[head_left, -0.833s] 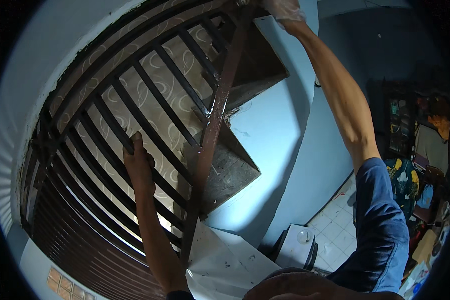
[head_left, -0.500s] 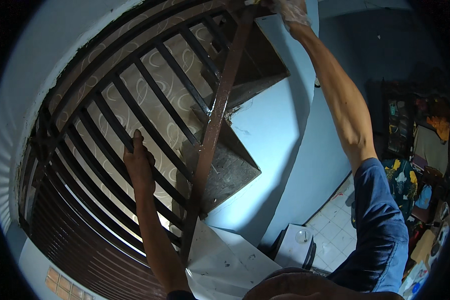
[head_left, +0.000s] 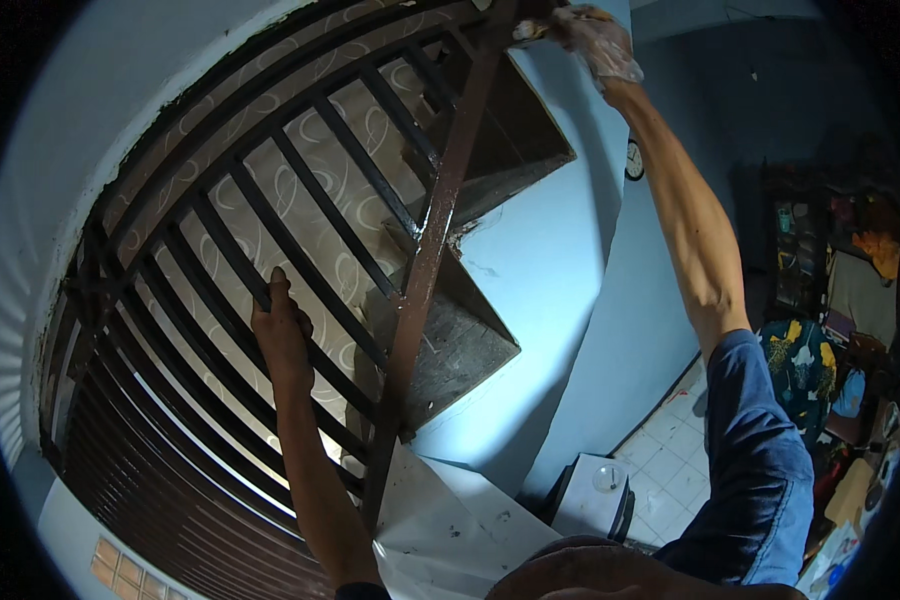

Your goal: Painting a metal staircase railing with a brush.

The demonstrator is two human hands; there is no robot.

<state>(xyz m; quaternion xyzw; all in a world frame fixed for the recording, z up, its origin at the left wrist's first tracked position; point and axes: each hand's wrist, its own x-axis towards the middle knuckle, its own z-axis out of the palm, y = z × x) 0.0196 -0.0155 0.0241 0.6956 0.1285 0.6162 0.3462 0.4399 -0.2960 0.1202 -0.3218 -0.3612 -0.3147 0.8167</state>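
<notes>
My left hand point(head_left: 283, 325) is closed around one of the dark bars of a metal stair railing point(head_left: 270, 215), its thumb pointing up along the bar. High up, near the top of the railing's slanting brown rail point(head_left: 432, 240), is my right hand point(head_left: 595, 45) in a thin clear plastic glove. Its fingers are closed on a small pale-tipped thing point(head_left: 530, 32) that looks like a paintbrush; most of it is hidden. Glossy patches shine on the brown rail's middle.
Behind the rail, bare stair steps point(head_left: 460, 350) jut from a light blue wall point(head_left: 530, 270). Below stands a white box-shaped item point(head_left: 592, 495) with a round dish-like thing on top, beside a tiled floor point(head_left: 660, 455). Cluttered shelves and cloths point(head_left: 820, 340) fill the right side. A wall clock point(head_left: 634, 160) hangs beyond my right arm.
My right hand has come slightly down and to the right, with the pale-tipped thing still in it. My left hand keeps its hold on the bar.
</notes>
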